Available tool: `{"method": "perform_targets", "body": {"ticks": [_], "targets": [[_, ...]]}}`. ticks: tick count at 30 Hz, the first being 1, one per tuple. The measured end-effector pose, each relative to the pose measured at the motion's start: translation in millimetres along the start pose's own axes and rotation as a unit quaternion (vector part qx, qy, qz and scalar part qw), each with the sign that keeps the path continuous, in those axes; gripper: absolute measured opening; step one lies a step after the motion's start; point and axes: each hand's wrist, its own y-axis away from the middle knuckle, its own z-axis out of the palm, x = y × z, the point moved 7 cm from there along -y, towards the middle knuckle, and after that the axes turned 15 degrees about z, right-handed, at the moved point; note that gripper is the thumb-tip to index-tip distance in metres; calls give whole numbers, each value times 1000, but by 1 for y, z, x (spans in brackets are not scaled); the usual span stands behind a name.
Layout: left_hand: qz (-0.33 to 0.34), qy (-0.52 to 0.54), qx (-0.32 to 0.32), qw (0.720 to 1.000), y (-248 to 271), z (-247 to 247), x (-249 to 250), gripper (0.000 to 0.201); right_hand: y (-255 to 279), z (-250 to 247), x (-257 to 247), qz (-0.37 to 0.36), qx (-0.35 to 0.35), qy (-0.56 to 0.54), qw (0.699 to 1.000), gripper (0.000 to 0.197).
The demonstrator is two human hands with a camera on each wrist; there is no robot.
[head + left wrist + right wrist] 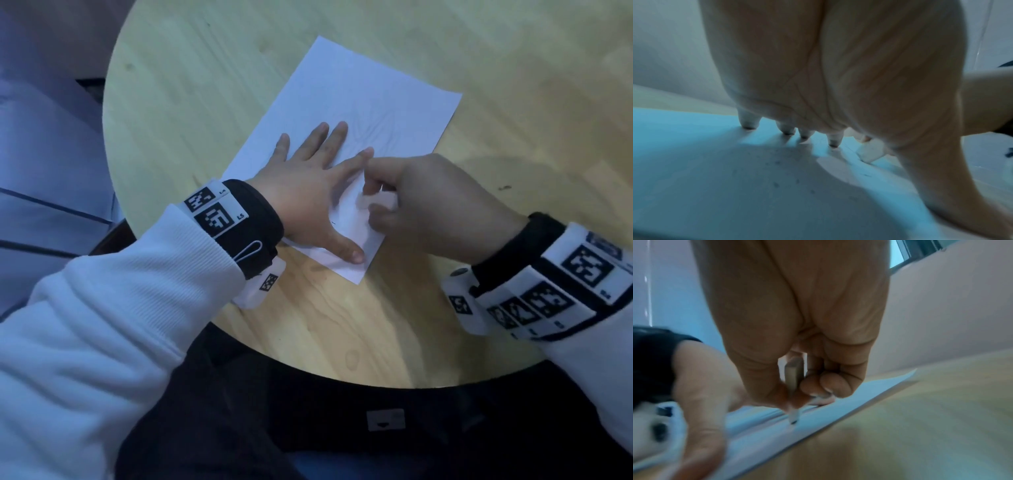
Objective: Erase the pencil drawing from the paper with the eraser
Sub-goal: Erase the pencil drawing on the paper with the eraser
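Note:
A white sheet of paper [359, 89] lies slanted on the round wooden table [191, 102]. Faint pencil lines [373, 137] show near its middle. My left hand [308, 192] lies flat on the paper's near part, fingers spread and straight, fingertips [749, 125] touching the sheet. My right hand [411, 198] pinches a small white eraser [375, 200] between thumb and fingers. The eraser [794, 378] stands nearly upright, its lower tip on the paper [849, 402], between my left index finger and thumb. In the left wrist view the eraser [869, 152] shows just past the palm.
Dark eraser crumbs [777, 162] are scattered on the paper [756, 186] under my left palm. A small dark speck [505, 187] lies on the table to the right. The table's near rim [342, 373] curves just above my lap.

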Motion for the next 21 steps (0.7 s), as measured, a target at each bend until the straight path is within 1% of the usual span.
{"method": "perform_targets", "body": {"ticks": [2, 3, 5, 7, 9, 12, 15, 21], "targets": [[1, -3, 4, 1000, 0, -1, 0, 143, 6, 6, -7, -23, -18, -6, 1000, 15], [2, -3, 5, 1000, 0, -1, 1, 143, 4, 3, -7, -31, -7, -13, 999, 13], [2, -5, 5, 1000, 0, -1, 1, 143, -6, -12, 2, -26, 45, -24, 998, 5], [-2, -11, 2, 1000, 1, 0, 1, 143, -17, -23, 13, -15, 78, -17, 997, 15], [-2, -11, 4, 1000, 1, 0, 1, 142, -22, -24, 20, -12, 79, -10, 997, 22], [-1, -5, 5, 1000, 1, 0, 1, 142, -23, -27, 25, -20, 78, -20, 997, 27], [-2, -3, 2, 1000, 1, 1, 1, 142, -25, -32, 27, -18, 69, -36, 997, 21], [1, -6, 1, 1000, 0, 2, 1, 140, -24, -24, 19, -19, 83, -76, 993, 10]]}}
